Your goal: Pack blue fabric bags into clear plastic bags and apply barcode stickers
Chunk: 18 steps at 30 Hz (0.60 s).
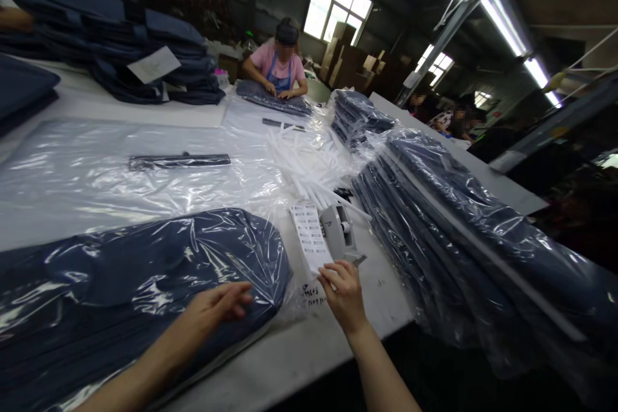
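My right hand [345, 293] pinches the near end of a white sheet of printed labels [309, 232] on the table. Just beyond that hand, beside the sheet, stands a grey tape dispenser [340, 232]. My left hand [224, 302] is over a dark blue fabric bag in clear plastic [183, 257], its fingers loosely stretched out and holding nothing. Whether it touches the plastic I cannot tell. Handwritten marks show on the table [313, 335] near the sheet.
Plastic-wrapped blue bags [434, 225] are stacked at the right. White strips [313, 164] lie in a loose heap mid-table, with clear plastic sheets [87, 174] to the left. Unwrapped blue bags [111, 32] are piled at the back left. A co-worker [284, 64] handles a wrapped bag across the table.
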Motion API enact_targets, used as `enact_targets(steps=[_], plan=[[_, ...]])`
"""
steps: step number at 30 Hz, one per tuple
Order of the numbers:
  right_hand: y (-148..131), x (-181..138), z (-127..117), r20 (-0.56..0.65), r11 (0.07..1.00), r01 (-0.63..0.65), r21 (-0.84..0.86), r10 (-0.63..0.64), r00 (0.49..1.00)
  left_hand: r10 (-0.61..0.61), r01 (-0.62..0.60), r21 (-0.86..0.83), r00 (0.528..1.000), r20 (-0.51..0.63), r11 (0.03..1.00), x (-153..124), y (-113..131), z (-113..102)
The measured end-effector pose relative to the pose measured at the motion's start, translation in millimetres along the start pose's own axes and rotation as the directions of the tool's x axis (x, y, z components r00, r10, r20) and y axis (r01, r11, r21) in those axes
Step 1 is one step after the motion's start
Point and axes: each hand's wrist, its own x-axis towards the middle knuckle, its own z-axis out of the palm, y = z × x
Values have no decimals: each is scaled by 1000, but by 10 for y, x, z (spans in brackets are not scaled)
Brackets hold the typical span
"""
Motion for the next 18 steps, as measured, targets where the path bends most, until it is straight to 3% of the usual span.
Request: enact_targets(steps=[2, 4, 7, 8, 10, 11, 13, 16, 18], plan=[[-245, -51, -200, -55, 995, 95, 8, -95, 994, -126, 155, -216, 982, 143, 964, 289, 133, 541], [-448, -159, -380, -65, 989, 145, 18, -144, 987, -149, 230, -303, 952, 269, 925, 542, 205, 992], [-583, -329, -585, 27, 987, 138, 79, -141, 990, -121, 224, -302, 938, 324, 926, 734, 205, 1360], [-573, -362, -627, 47, 990, 78, 120, -84, 995, -107, 204, -295, 943, 315, 934, 753, 191, 1403], [-486, -369, -653, 29, 961, -149, 235, 146, 989, -80, 169, -279, 949, 304, 945, 757, 158, 1410], [-421, -343, -633, 25, 904, -288, 316, 296, 955, -68, 153, -271, 952, 297, 950, 753, 144, 1390], [-290, -246, -531, 117, 701, -508, 501, 527, 842, -47, 121, -250, 958, 282, 961, 749, 123, 1341], [-173, -62, -301, 380, 395, -641, 659, 561, 736, -19, 90, -233, 956, 293, 968, 747, 123, 1299], [-152, 35, -176, 428, 341, -662, 667, 552, 716, -11, 96, -258, 950, 312, 961, 748, 148, 1300]])
